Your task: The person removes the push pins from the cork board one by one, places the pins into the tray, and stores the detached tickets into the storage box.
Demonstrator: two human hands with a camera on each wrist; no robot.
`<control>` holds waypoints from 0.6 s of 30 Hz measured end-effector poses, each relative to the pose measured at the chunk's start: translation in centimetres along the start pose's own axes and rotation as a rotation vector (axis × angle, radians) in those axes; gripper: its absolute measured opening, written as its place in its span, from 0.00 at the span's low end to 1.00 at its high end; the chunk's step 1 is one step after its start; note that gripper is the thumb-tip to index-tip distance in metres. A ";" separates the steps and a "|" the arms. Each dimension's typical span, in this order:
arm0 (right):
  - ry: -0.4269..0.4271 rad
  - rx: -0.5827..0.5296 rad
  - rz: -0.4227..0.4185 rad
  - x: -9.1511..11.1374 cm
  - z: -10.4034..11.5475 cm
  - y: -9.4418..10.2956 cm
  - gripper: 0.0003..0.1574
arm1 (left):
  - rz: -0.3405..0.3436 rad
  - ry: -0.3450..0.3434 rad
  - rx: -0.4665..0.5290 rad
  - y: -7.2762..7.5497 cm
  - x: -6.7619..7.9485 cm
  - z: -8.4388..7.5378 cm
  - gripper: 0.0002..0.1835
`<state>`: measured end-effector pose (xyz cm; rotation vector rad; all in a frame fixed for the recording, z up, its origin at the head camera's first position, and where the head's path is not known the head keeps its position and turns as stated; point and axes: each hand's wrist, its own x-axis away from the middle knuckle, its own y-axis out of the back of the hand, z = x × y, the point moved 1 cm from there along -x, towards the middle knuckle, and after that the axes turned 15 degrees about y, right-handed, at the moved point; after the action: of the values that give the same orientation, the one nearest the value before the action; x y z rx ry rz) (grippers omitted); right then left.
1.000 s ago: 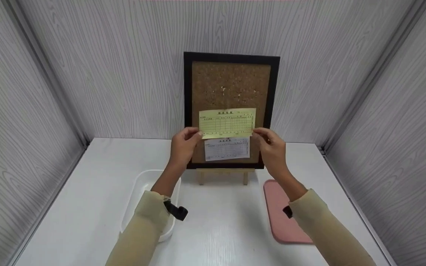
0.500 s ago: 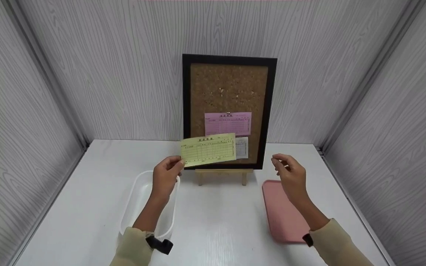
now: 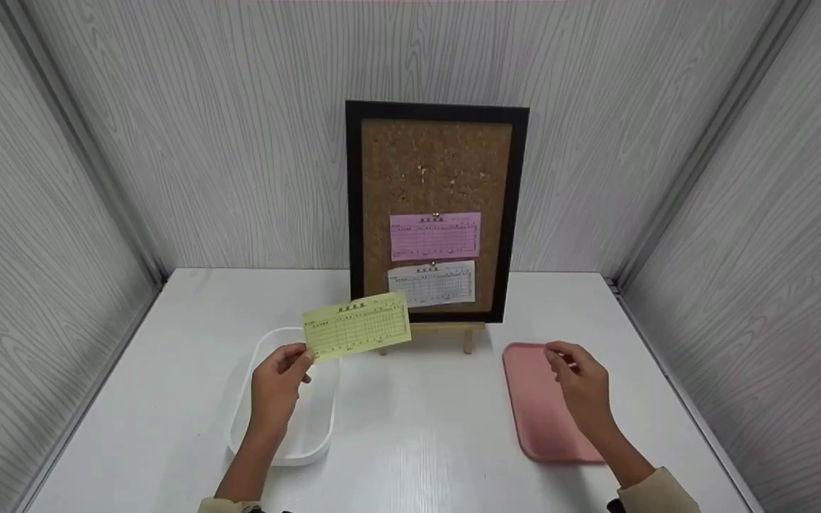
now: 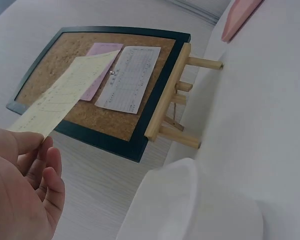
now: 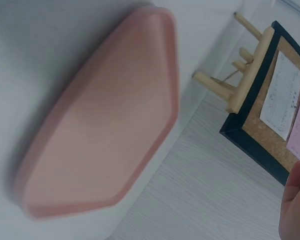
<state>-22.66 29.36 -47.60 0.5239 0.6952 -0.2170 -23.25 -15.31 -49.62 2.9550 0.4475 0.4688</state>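
Hands apart: left hand (image 3: 276, 388) in a pinch on yellow slip (image 3: 358, 326), right hand (image 3: 584, 386) bent-fingered, hold unclear.

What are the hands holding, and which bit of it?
The left hand pinches the yellow paper by its lower-left corner, as the head view shows it. I can't see anything held in the right hand.

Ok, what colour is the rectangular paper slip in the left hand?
The rectangular paper slip is yellow with dark printed lines, best seen in the head view.
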 end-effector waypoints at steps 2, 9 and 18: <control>-0.005 0.013 -0.005 0.6 -0.6 0.4 0.10 | -0.011 0.023 -0.005 0.3 0.3 0.6 0.15; -0.038 0.071 -0.027 2.8 -5.0 1.7 0.10 | -0.062 0.088 -0.007 1.6 1.1 2.5 0.17; -0.130 0.133 -0.019 4.3 -8.1 2.8 0.10 | -0.147 0.105 -0.004 3.9 1.1 3.6 0.17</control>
<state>-22.89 35.98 -54.59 0.6248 0.5613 -0.3138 -20.03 -18.87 -52.11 2.8754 0.6689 0.6084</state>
